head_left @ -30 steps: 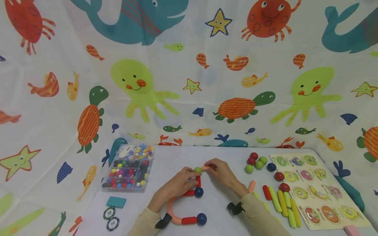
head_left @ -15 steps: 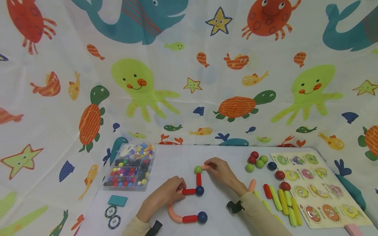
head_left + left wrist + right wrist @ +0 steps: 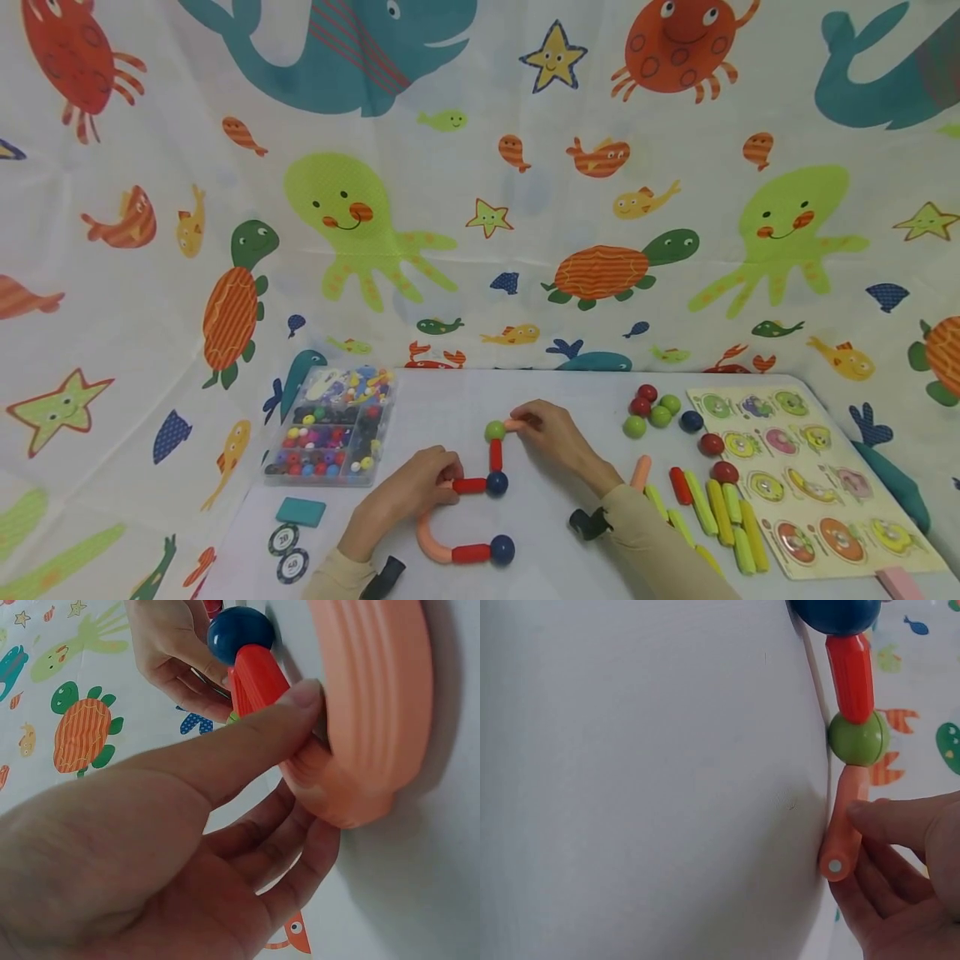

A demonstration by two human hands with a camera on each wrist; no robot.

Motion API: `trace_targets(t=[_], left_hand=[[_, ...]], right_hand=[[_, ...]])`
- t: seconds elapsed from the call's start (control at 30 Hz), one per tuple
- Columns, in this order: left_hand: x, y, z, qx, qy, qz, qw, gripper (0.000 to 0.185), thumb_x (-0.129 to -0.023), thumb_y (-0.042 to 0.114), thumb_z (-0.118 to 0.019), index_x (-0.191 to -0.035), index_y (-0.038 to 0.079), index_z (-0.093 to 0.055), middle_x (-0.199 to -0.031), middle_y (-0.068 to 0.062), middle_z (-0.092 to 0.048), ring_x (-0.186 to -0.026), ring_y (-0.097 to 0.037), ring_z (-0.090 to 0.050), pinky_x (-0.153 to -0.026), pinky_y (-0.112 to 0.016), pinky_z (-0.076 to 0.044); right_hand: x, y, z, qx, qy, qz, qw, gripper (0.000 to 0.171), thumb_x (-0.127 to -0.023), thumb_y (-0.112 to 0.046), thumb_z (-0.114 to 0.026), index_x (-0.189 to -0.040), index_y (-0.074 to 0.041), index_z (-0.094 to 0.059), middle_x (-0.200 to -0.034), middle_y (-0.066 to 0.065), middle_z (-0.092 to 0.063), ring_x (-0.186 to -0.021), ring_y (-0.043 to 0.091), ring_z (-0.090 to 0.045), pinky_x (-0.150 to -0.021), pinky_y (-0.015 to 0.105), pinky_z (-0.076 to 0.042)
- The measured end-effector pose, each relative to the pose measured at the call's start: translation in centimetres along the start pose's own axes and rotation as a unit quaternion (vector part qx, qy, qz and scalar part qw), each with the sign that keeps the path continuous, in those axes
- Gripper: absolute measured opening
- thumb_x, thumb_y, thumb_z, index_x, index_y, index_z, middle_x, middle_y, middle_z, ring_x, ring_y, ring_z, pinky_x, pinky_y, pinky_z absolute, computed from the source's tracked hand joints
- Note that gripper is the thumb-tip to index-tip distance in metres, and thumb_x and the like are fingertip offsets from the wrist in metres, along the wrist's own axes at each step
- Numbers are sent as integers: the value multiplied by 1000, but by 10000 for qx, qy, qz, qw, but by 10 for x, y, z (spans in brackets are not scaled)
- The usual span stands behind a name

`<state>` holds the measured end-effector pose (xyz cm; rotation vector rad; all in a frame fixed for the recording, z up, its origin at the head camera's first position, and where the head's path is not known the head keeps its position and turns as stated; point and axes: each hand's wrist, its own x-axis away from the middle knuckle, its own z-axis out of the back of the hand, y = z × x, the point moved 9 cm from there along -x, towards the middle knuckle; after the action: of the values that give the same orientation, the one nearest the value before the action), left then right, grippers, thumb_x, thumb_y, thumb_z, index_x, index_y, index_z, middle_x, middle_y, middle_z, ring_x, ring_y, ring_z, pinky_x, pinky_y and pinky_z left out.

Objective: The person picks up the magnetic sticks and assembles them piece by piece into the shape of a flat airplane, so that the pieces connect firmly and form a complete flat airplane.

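A chain of magnetic building sticks and balls lies on the white table. With thumb and fingers, my left hand [image 3: 420, 483] pinches the upper end of the curved peach stick [image 3: 379, 697], where it meets a red stick [image 3: 471, 485]. That stick runs to a blue ball [image 3: 497, 483]; from there another red stick [image 3: 496, 455] leads up to a green ball [image 3: 494, 431]. My right hand [image 3: 551, 429] pinches a short peach stick [image 3: 847, 817], whose far end touches the green ball. At the curve's lower end are a third red stick [image 3: 471, 553] and a blue ball [image 3: 502, 550].
Loose red, green and blue balls [image 3: 660, 417] lie at right, above several yellow and green sticks [image 3: 720, 508]. A wooden picture board [image 3: 806, 417] is at far right. On the left sit a bead box [image 3: 330, 429], a teal block [image 3: 301, 512] and two round chips [image 3: 292, 565].
My left hand has left the green ball and upper red stick and taken hold of the curved stick's upper end. The whole chain has shifted slightly left, with the right hand following.
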<state>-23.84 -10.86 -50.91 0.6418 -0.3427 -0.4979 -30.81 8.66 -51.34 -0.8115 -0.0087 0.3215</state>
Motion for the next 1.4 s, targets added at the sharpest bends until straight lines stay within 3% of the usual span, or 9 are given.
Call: trace_targets(t=[0.2,0.4,0.53,0.8,0.9,1.1,1.3,1.4], left_hand=[[-3,2,4,-4,18,-29,10000,27,-85,19,-82,-107,12,-68,-94,0,-58,-87,-15,-53,-76,-26,-47],[-12,9,11,69,185,83,9998,33,-90,32,-78,-116,13,-69,-114,-5,-60,-106,-22,-57,-94,-41,-53],[-23,14,18,293,400,44,9988,33,-95,34,-71,-121,14,-68,-124,-7,-59,-116,-26,-57,-99,-46,-52],[-54,20,23,600,625,-40,9962,29,-100,33,-65,-123,16,-67,-127,-9,-60,-120,-29,-56,-97,-46,-53],[-66,22,22,753,614,85,9952,29,-100,33,-64,-124,17,-68,-127,-9,-61,-118,-27,-56,-93,-44,-53],[-82,24,16,887,567,271,9941,28,-100,33,-63,-123,17,-70,-129,-10,-60,-116,-25,-54,-93,-46,-53],[-91,31,7,748,350,-20,9966,25,-101,26,-63,-120,12,-73,-129,-10,-63,-122,-29,-55,-102,-50,-50],[-95,35,2,514,203,-242,9982,22,-102,24,-61,-108,8,-76,-133,-13,-62,-127,-32,-55,-106,-52,-48]], right_hand=[[5,4,13,-245,19,-241,9994,29,-95,-23,-72,-124,-16,-70,-120,-1,-70,-113,20,-63,-100,43,-54],[20,20,57,-57,528,-225,9983,28,-95,-14,-71,-123,-15,-69,-118,1,-71,-109,20,-66,-97,44,-55],[33,37,93,69,830,-243,9962,28,-96,-14,-71,-124,-12,-68,-119,6,-71,-110,25,-67,-96,47,-56],[65,78,141,333,1324,-1000,9856,30,-99,-19,-67,-128,-12,-65,-121,11,-70,-110,27,-65,-95,46,-56],[74,90,145,378,1394,-1269,9813,33,-98,-20,-68,-129,-10,-65,-121,12,-69,-110,28,-64,-94,45,-56],[84,105,138,243,1109,-1553,9813,38,-98,-23,-69,-133,-10,-63,-128,13,-65,-116,30,-60,-99,49,-53],[87,109,134,323,876,-1573,9831,37,-96,-20,-71,-131,-10,-65,-129,15,-65,-115,32,-62,-98,49,-54],[87,110,133,353,788,-1524,9845,39,-95,-19,-72,-132,-9,-64,-131,16,-64,-115,33,-63,-97,49,-55]])
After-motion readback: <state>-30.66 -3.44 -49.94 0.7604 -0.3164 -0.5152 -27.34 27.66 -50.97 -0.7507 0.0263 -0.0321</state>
